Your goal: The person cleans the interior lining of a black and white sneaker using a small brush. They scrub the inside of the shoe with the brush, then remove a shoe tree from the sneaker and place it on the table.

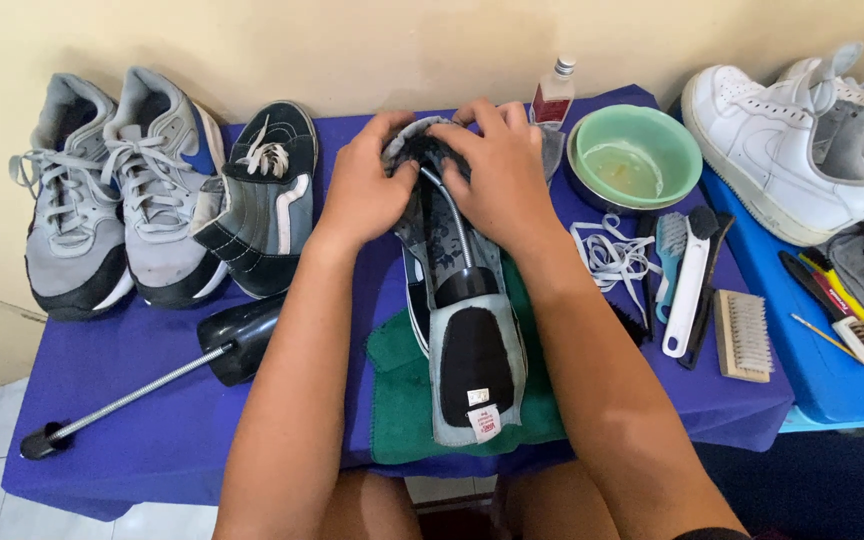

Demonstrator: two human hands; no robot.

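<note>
A desk (pixel 102 400) under a blue cloth carries the work. At its middle, on a green towel (pixel 397 400), lies a dark shoe (pixel 457 300), tongue pulled out toward the person, a shoe tree already seated inside it. Both hands press at the heel end: the left hand (pixel 367 190) has its grip closed on the heel rim, the right hand (pixel 502 175) likewise. White laces (pixel 607 255) lie loose nearby; brushes (pixel 687 280) sit untouched, so cleaning looks not yet begun. A second shoe tree (pixel 152 380) lies spare.
</note>
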